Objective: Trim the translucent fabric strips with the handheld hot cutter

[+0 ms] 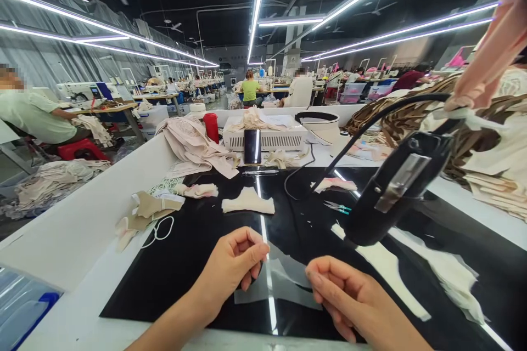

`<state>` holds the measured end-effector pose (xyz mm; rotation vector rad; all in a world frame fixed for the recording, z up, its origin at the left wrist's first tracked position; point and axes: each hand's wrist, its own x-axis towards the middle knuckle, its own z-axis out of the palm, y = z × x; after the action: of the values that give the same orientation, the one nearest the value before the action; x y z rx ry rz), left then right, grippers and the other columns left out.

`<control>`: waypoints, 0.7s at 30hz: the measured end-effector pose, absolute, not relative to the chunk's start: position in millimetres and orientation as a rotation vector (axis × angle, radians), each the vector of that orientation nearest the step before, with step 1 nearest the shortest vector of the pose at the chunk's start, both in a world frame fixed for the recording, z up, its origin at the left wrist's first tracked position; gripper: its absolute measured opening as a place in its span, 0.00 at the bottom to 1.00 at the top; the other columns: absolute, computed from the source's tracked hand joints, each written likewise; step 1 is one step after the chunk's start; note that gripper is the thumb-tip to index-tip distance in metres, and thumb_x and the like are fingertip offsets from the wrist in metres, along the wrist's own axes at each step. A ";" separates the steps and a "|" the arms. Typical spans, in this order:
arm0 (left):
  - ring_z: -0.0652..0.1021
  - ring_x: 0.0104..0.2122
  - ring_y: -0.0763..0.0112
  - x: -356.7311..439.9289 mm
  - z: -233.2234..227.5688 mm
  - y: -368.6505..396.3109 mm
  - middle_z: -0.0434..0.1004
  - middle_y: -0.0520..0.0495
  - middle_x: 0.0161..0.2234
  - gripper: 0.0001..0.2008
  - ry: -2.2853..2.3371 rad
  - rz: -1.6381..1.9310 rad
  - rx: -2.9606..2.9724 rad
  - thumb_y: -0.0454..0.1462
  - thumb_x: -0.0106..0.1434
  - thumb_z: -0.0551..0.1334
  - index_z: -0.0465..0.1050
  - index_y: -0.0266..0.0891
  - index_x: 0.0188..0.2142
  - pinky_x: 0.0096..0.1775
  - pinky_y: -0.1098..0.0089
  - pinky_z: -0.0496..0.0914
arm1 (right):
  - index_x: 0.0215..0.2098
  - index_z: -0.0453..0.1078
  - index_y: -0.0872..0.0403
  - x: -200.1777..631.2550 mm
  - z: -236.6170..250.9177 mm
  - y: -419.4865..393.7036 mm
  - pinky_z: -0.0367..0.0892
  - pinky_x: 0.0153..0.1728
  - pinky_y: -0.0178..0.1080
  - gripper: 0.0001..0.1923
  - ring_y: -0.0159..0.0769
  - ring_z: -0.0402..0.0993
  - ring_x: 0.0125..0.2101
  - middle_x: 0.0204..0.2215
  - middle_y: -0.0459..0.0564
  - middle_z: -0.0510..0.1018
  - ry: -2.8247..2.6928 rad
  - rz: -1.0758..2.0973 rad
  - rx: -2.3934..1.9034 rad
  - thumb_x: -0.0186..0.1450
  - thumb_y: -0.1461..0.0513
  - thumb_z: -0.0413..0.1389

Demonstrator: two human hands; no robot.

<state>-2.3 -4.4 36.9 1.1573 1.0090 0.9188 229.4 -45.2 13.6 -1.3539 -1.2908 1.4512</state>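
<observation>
A thin, see-through white fabric piece (pixel 284 285) spans between my two hands, low over the black work surface. My left hand (pixel 234 266) is closed in a pinch at its upper left edge. On its right side, my right hand (pixel 343 296) also pinches the sheer fabric, thumb against forefinger; the fingertips hide the exact grip. Beyond them lies a stack of cream cut pieces (pixel 248 201). To the right of my right hand rest a long cream strip (pixel 387 271) and a layered pile of sheer pieces (pixel 442 271). Teal-handled thread snips (pixel 338 208) lie further back.
A black handheld device (pixel 401 189) with a cable hangs at the right over the table. Beige scraps and white cord (pixel 158 208) lie left. Behind stand a phone (pixel 252 146), a white box (pixel 267 140) and a red cup (pixel 211 128). Other people sit at distant sewing tables.
</observation>
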 end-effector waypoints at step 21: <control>0.65 0.25 0.76 -9.2 35.4 2.3 0.68 0.55 0.24 0.20 1.092 0.939 1.155 0.51 0.56 0.76 0.77 0.38 0.34 0.23 0.79 0.65 | 0.34 0.79 0.54 229.6 9.9 -44.1 0.60 0.18 0.28 0.33 0.25 0.63 0.20 0.25 0.44 0.75 -0.992 1.473 -1.353 0.51 0.36 0.74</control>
<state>-9.2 2.3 35.4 1.1545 1.0921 0.9395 229.6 -44.1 9.9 -1.3527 -0.9924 1.4729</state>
